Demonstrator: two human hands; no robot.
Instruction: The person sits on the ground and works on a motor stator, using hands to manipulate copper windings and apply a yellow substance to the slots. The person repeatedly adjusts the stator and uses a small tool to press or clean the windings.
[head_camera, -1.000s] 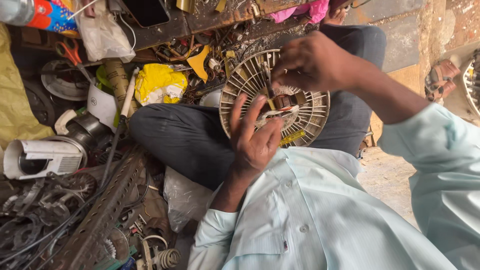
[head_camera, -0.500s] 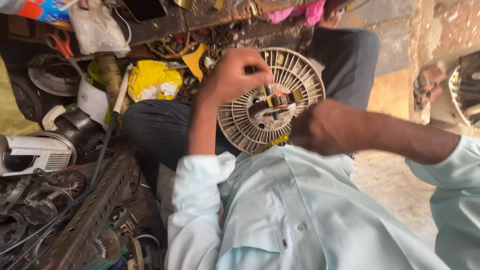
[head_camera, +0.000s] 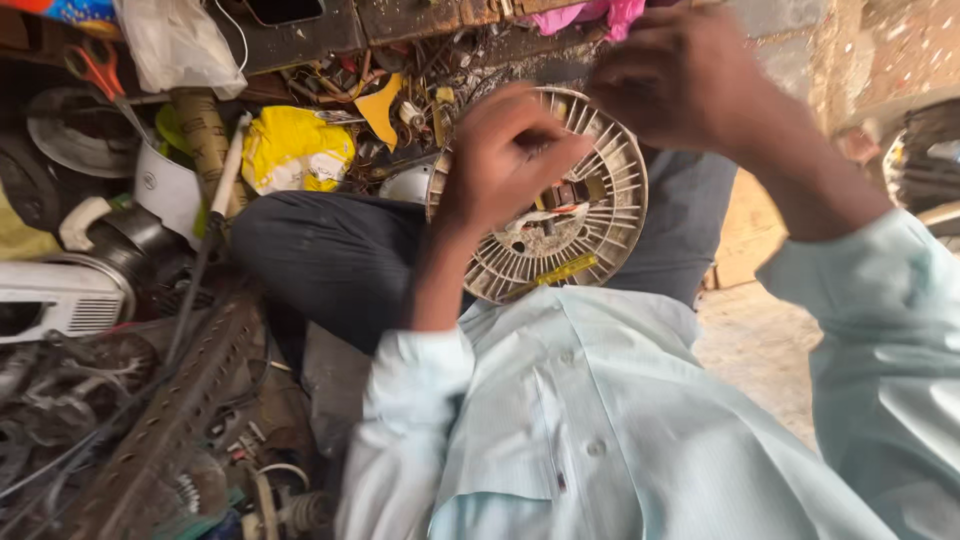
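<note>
A round cream ribbed disc (head_camera: 590, 240) with a metal hub and a yellow strip (head_camera: 560, 275) lies on my lap, against my dark trousers. My left hand (head_camera: 505, 160) lies over its upper left part, fingers curled and pinched in toward the hub. Over the disc's far rim hovers my right hand (head_camera: 680, 85), blurred, with its fingers bent. Something dark shows at its fingertips, but I cannot make out what it is or whether the hand holds it. Both arms are in pale blue sleeves.
Clutter fills the floor to the left: a yellow bag (head_camera: 295, 150), a white boxy appliance (head_camera: 55, 300), a perforated metal bar (head_camera: 170, 420), wires, orange-handled scissors (head_camera: 95, 65) and a white plastic bag (head_camera: 175, 40). Pink cloth (head_camera: 600, 15) lies beyond the disc. Bare stone floor (head_camera: 760, 350) shows at the right.
My right hand has swung from near my chest up to the disc's far rim. My left hand has shifted a little right, toward the hub.
</note>
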